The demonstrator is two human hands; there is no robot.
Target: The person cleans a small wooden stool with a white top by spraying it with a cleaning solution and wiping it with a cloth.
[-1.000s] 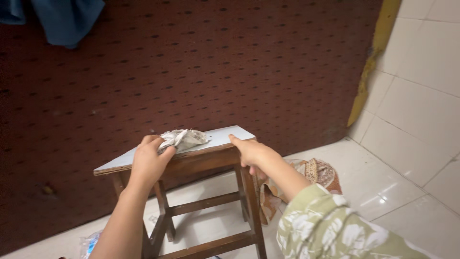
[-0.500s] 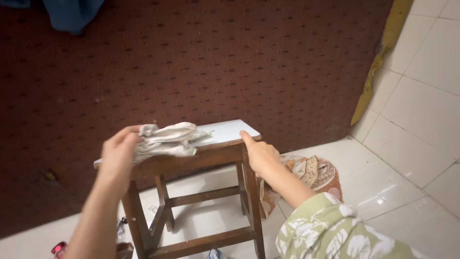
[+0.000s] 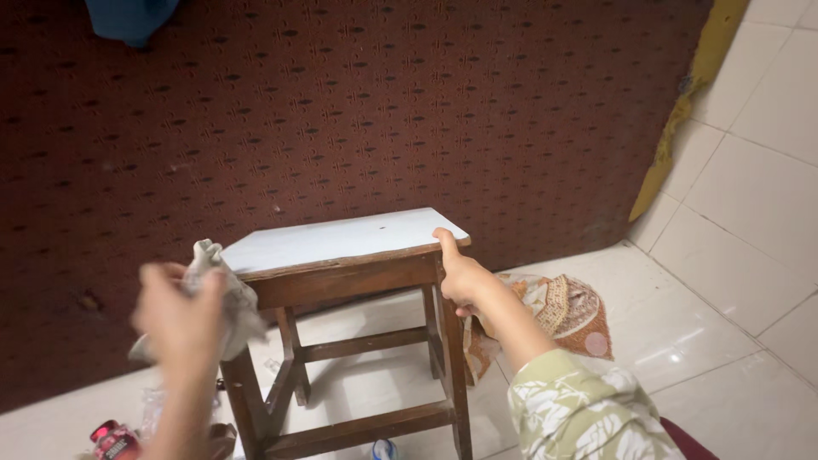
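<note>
Cloth (image 3: 223,294), soft, light and limp by the look of it, bunched in clenched left hand (image 3: 177,317) at lower left, off stool (image 3: 341,243) edge; right hand (image 3: 460,273) gripping stool's stiff wooden corner, mid-frame, probably the firmest hold.

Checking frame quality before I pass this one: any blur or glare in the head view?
Head view: the left hand and its rag are smeared by motion blur; the right hand and the wooden stool stay sharp; the white floor tiles show a small bright glare spot; the lighting is otherwise dim and warm.
</note>
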